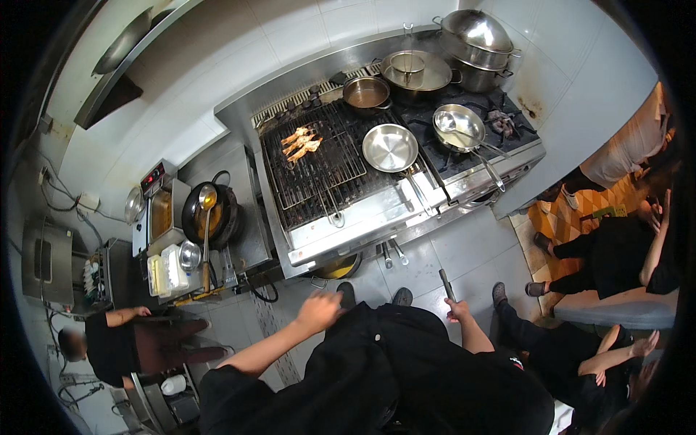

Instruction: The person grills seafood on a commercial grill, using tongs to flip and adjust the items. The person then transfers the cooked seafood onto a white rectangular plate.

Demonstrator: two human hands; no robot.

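Note:
My left hand (319, 312) hangs in front of my body, blurred and apart from the grill, its fingers curled. Whether anything is in it does not show. On the other side, my right hand (459, 310) grips a slim, dark utensil (446, 283) that points toward the stove; its exact kind is unclear. Ahead of me stands a grill (283, 190) with a wire rack (340, 168) over its bars. Several browned pieces of food (300, 144), perhaps prawns or meat, lie on the rack. A shiny frying pan (390, 147) rests on the grill's right part.
Right of the grill, burners hold a saucepan with a ladle (459, 128), a wide pan with a strainer (429, 73) and stacked steamer pots (478, 43). At left are a wok (198, 217) and a fryer (161, 215). Several people stand nearby, one (114, 348) at left, others (609, 258) at right.

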